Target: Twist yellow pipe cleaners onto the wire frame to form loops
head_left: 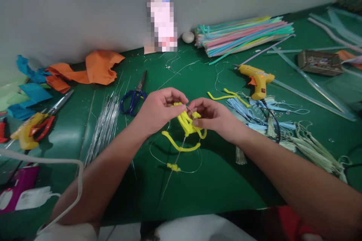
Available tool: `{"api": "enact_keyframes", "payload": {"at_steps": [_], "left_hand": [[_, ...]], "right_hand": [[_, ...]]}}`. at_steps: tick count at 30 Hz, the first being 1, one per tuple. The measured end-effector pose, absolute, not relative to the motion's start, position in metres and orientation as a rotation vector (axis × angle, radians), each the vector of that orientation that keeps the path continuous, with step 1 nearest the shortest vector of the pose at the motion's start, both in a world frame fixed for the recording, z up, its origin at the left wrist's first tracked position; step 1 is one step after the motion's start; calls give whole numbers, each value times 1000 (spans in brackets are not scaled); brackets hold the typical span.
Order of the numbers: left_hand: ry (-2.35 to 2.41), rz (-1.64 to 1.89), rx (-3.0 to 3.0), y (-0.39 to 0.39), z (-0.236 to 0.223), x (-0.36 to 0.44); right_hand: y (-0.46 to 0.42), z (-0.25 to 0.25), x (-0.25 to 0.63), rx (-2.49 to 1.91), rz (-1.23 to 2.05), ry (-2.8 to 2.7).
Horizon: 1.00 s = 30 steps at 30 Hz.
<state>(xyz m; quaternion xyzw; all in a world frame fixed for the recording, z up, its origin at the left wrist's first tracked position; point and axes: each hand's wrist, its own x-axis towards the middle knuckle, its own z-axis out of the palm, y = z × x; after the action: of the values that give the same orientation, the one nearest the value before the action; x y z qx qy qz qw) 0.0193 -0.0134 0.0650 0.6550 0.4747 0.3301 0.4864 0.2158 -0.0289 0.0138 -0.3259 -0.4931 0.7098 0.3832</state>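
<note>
A bundle of bent yellow pipe cleaners (184, 120) hangs between my hands over the green table (135, 196). My left hand (165, 107) pinches its upper left side, close to a thin wire. From the right, the fingers of my right hand (212, 116) are closed on the same bundle near a small yellow knot (196, 115). A thin stem runs down from the bundle. Along it are a curved yellow pipe cleaner (181, 148) and a small yellow twist (173, 167) on a loop of thin wire. My fingers partly hide the bundle's top.
Blue-handled scissors (132, 99) and silvery wires (104, 128) lie left. A yellow glue gun (258, 80) and tassels (264, 115) are right; another glue gun (26, 131) is far left. Pastel pipe cleaners (246, 35) and a blurred phone (162, 22) are at the wall.
</note>
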Motion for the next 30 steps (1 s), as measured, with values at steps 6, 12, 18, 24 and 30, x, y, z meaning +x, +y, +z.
{"api": "enact_keyframes", "payload": {"at_steps": [6, 12, 18, 24, 30], "left_hand": [[1164, 719, 1672, -14, 67, 18], [1312, 522, 1783, -15, 71, 18], [1335, 522, 1804, -14, 71, 18], [1381, 509, 1806, -11, 72, 17], [1372, 540, 1808, -10, 67, 17]], "right_hand": [[-28, 13, 214, -817, 1798, -1236], [-27, 13, 215, -871, 1758, -1235], [-26, 12, 216, -902, 1736, -1241], [-27, 8, 218, -925, 1654, -1280], [-27, 8, 219, -922, 1610, -1312]]}}
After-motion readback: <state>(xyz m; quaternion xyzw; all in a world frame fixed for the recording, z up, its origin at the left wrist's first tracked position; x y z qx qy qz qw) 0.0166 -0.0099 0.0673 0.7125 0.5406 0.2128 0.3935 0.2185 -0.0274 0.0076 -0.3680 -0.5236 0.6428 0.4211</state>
